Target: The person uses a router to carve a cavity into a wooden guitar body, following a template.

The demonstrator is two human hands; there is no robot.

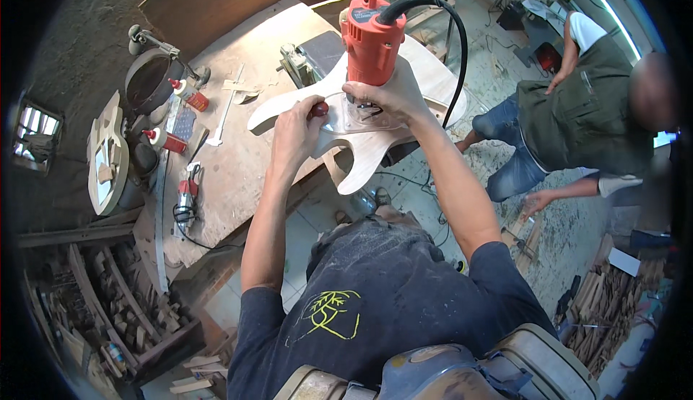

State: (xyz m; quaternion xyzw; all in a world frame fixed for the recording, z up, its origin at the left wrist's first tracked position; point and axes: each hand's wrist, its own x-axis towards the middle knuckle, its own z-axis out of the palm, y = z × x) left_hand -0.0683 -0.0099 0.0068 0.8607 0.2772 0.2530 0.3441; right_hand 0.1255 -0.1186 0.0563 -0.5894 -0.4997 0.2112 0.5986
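Note:
A red trim router (372, 43) stands upright on a pale wooden electric guitar body (372, 147). Its clear base plate (336, 121) lies flat over the middle of the wood. My left hand (294, 127) is closed around the round red knob (319, 109) at the base plate's left end. Wrapped about the lower part of the router is my right hand (398, 95), thumb toward the front. From the router's top a thick black cord (455, 25) loops down past my right wrist. The cutting bit is hidden.
The workbench (238, 176) carries two red-and-white glue bottles (189, 95), a small red power tool (188, 198) and a metal clamp or vise (297, 64). Another guitar body (108, 158) leans at left. People stand at right, one in a dark vest (577, 111). Wood scraps (137, 306) fill a crate.

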